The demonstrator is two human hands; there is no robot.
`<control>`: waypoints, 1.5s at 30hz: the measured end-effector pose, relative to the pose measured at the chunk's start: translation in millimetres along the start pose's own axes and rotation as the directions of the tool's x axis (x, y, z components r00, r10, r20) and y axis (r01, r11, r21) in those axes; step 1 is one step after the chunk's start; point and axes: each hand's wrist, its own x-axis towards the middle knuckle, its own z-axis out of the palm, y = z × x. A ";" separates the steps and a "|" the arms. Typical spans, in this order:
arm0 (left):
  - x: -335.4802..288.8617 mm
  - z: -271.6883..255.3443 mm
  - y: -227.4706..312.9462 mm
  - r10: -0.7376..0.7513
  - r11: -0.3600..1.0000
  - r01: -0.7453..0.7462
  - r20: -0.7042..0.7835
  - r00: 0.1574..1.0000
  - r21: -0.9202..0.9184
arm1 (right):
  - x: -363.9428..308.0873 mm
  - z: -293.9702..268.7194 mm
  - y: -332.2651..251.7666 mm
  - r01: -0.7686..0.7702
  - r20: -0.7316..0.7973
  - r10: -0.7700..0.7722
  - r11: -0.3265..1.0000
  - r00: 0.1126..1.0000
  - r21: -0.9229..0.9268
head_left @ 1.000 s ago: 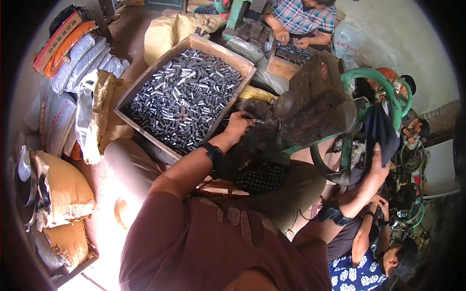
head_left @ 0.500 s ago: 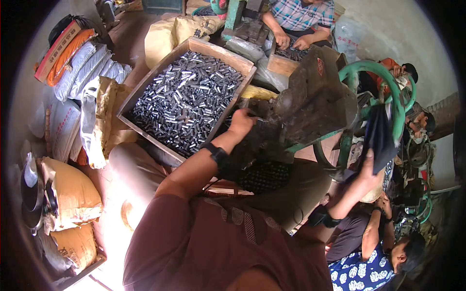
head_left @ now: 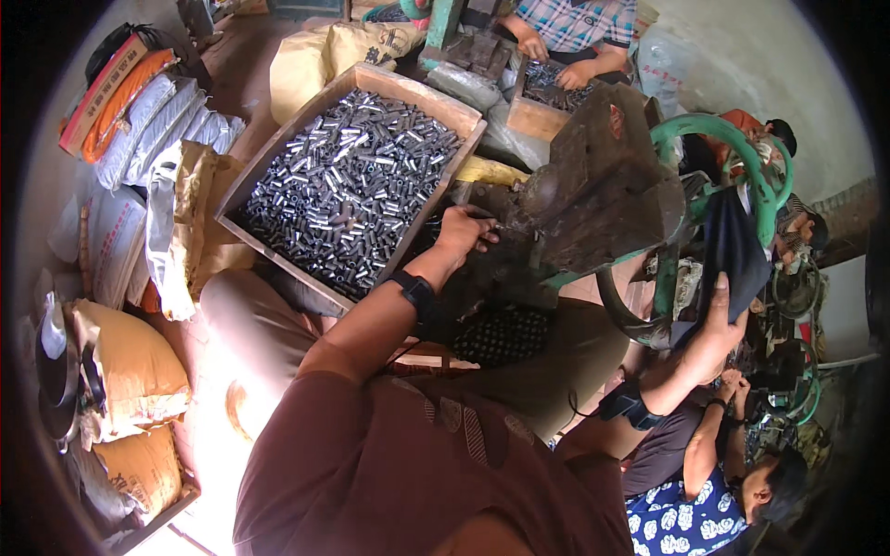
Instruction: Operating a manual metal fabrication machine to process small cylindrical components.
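Observation:
My left hand (head_left: 466, 232) is at the work area of a dark, greasy metal press (head_left: 603, 176), just right of a wooden tray (head_left: 443, 97) heaped with short metal tubes (head_left: 357, 181). Its fingers are curled together at the tips; whatever they pinch is too small to make out. My right hand (head_left: 718, 324) grips a dark cloth (head_left: 732, 255) that hangs at the press's green curved wheel (head_left: 718, 127). The thumb lies up along the cloth, and what is beneath the fabric is hidden. Both wrists wear black bands.
Stacked sacks (head_left: 167, 120) and a tan sack (head_left: 134, 357) stand at the left. Across from me a person in a checked shirt (head_left: 575, 28) handles parts in a smaller wooden box (head_left: 538, 119). Another person in a blue patterned shirt (head_left: 691, 514) sits close at my right.
My right hand and the dark cloth have shifted a little to the right, along with the green wheel. My left hand stays by the press, its fingers slightly more curled.

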 end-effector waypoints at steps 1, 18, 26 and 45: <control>-0.6 5.2 -1.9 -0.005 1.000 0.005 0.001 1.000 0.002 | -8.0 0.9 4.2 0.008 -0.032 -0.007 0.999 0.999 0.039; -58.5 -108.9 54.3 0.456 0.093 -0.242 0.174 0.873 0.966 | -65.2 46.8 -31.8 0.711 -0.381 -0.737 0.662 0.558 -0.238; -60.7 -179.0 47.0 0.396 0.206 -0.083 -0.005 0.918 0.975 | -182.7 288.1 -2.6 0.639 0.821 -0.518 0.721 0.241 0.267; -84.6 -162.3 75.6 0.005 0.995 0.002 -0.078 0.997 0.099 | -204.1 269.7 16.3 -0.480 0.926 0.120 0.874 0.357 0.072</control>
